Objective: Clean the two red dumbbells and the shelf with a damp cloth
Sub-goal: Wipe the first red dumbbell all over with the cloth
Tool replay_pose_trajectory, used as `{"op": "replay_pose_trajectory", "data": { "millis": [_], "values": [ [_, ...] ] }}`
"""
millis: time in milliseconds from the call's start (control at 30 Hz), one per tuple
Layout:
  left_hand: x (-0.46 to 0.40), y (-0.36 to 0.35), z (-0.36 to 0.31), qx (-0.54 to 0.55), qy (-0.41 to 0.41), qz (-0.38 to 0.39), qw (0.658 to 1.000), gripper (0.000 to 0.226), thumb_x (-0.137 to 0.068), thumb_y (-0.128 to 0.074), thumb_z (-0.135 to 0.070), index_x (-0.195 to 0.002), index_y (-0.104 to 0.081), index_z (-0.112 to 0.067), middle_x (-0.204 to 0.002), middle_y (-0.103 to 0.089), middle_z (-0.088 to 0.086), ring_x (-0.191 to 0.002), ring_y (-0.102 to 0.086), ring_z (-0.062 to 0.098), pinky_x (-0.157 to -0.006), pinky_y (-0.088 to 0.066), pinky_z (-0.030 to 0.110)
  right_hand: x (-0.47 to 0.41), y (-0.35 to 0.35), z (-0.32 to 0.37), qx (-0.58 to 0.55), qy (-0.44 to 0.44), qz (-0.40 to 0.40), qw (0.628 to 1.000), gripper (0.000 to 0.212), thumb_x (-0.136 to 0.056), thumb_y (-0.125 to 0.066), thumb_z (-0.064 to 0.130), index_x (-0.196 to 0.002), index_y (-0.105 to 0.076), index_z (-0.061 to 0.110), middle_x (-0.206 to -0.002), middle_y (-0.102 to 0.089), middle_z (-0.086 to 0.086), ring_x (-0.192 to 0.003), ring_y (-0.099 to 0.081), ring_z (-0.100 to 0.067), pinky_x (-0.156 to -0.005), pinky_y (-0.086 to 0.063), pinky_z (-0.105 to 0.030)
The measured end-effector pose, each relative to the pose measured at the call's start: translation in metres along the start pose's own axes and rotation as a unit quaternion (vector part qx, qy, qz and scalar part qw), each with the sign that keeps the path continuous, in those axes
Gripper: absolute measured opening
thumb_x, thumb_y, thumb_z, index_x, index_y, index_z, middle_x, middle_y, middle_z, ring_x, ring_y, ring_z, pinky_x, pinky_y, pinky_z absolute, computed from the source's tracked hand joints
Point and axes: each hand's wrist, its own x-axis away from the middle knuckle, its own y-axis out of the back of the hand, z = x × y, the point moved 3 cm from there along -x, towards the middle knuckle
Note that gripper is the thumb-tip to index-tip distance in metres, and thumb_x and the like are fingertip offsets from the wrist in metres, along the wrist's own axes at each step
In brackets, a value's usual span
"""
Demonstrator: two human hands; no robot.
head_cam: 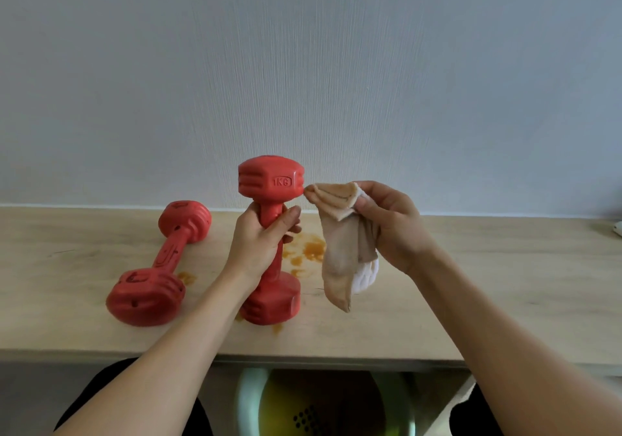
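1. An upright red dumbbell (269, 240) is gripped around its handle by the left hand (261, 243), the fingers being curled round it; its lower head is seen at the wooden shelf (471, 284), though contact cannot be told for certain.
2. A beige damp cloth (343, 250) is pinched by the right hand (390, 226), its folded upper corner being held just beside the top head, which is marked "1KG"; the rest of the cloth hangs down.
3. The second red dumbbell (161, 264) is laid on its side on the shelf, to the left of the held one and apart from it.
4. Orange stains (311, 250) are spread on the shelf around and behind the upright dumbbell.
5. Below the shelf edge, a pale green basin (249, 402) is seen, in which a yellow perforated container (319, 408) is set; its contents cannot be made out.
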Motion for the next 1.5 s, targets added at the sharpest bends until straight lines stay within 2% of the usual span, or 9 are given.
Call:
{"op": "replay_pose_trajectory", "data": {
  "millis": [400,600,867,1000,1100,1167,1267,1400,1500],
  "values": [
    [0.001,0.0,-0.001,0.047,0.01,0.027,0.998,0.018,-0.073,-0.072,-0.02,-0.084,-0.058,-0.017,-0.073,-0.067,-0.008,-0.075,-0.069,0.01,-0.065,-0.053,0.021,0.0,-0.018,-0.016,0.037,-0.055,-0.032,0.997,0.018,-0.097,-0.044,0.004,-0.09,-0.06,0.009,-0.075,-0.07,-0.005,-0.067,-0.065,-0.017,-0.06,-0.053,-0.026],
    [0.002,-0.004,-0.001,0.077,0.03,0.054,0.995,0.022,-0.068,-0.073,-0.019,-0.083,-0.057,-0.016,-0.072,-0.069,-0.009,-0.074,-0.068,0.01,-0.066,-0.055,0.024,-0.003,-0.017,-0.026,0.115,-0.147,-0.108,0.977,0.016,-0.093,-0.046,0.003,-0.105,-0.057,0.001,-0.07,-0.066,-0.008,-0.06,-0.063,-0.018,-0.054,-0.051,-0.028],
    [-0.006,0.0,0.009,-0.022,0.002,-0.026,0.999,0.02,-0.081,-0.07,-0.007,-0.074,-0.053,-0.014,-0.065,-0.055,-0.001,-0.065,-0.057,0.016,-0.068,-0.053,0.034,0.004,-0.023,-0.018,0.092,-0.101,-0.059,0.989,0.032,-0.089,-0.06,0.029,-0.114,-0.045,0.015,-0.105,-0.064,-0.009,-0.09,-0.066,-0.017,-0.07,-0.053,-0.028],
    [-0.008,0.004,0.011,-0.02,0.009,-0.052,0.998,0.02,-0.08,-0.07,-0.006,-0.075,-0.053,-0.013,-0.068,-0.054,0.004,-0.066,-0.057,0.017,-0.066,-0.053,0.033,0.004,-0.027,-0.016,0.324,0.064,-0.06,0.942,0.025,-0.09,-0.061,0.023,-0.092,-0.038,0.032,-0.099,-0.055,-0.002,-0.093,-0.06,-0.018,-0.072,-0.053,-0.032],
    [-0.007,0.002,0.01,-0.027,0.007,-0.04,0.999,0.019,-0.079,-0.071,-0.006,-0.076,-0.053,-0.011,-0.068,-0.053,0.007,-0.067,-0.058,0.019,-0.071,-0.057,0.039,0.003,-0.033,-0.019,0.453,0.121,-0.073,0.88,0.01,-0.092,-0.051,0.01,-0.089,-0.056,0.017,-0.097,-0.051,-0.006,-0.084,-0.055,-0.021,-0.068,-0.042,-0.018],
    [-0.006,0.001,0.01,-0.041,0.0,-0.03,0.999,0.019,-0.079,-0.073,-0.008,-0.077,-0.054,-0.009,-0.069,-0.053,0.009,-0.069,-0.059,0.023,-0.077,-0.057,0.046,0.006,-0.039,-0.021,0.51,0.146,-0.052,0.846,0.015,-0.09,-0.05,0.014,-0.093,-0.062,0.005,-0.1,-0.049,-0.01,-0.08,-0.056,-0.026,-0.069,-0.047,-0.025],
    [-0.004,0.0,0.009,-0.044,-0.003,-0.016,0.999,0.021,-0.077,-0.075,-0.015,-0.077,-0.055,-0.01,-0.068,-0.054,0.007,-0.071,-0.06,0.024,-0.079,-0.057,0.047,0.01,-0.047,-0.022,0.504,0.138,-0.016,0.852,0.022,-0.09,-0.054,0.022,-0.104,-0.061,0.007,-0.102,-0.048,-0.006,-0.09,-0.055,-0.018,-0.077,-0.049,-0.034],
    [-0.003,-0.001,0.007,-0.021,0.003,0.002,1.0,0.018,-0.079,-0.075,-0.017,-0.078,-0.058,-0.011,-0.068,-0.06,0.003,-0.072,-0.065,0.022,-0.075,-0.056,0.041,0.01,-0.05,-0.028,0.547,0.081,0.02,0.833,0.063,-0.073,-0.07,0.046,-0.123,-0.051,0.014,-0.116,-0.044,-0.003,-0.103,-0.055,-0.017,-0.084,-0.051,-0.037],
    [0.0,-0.002,0.004,0.0,0.015,0.03,0.999,0.021,-0.077,-0.075,-0.027,-0.082,-0.06,-0.014,-0.079,-0.066,0.011,-0.082,-0.068,0.03,-0.079,-0.055,0.044,0.005,-0.044,-0.028,0.548,0.058,-0.012,0.834,0.049,-0.077,-0.071,0.038,-0.115,-0.054,0.011,-0.111,-0.045,-0.003,-0.089,-0.056,-0.019,-0.077,-0.047,-0.029]
  ]
}}
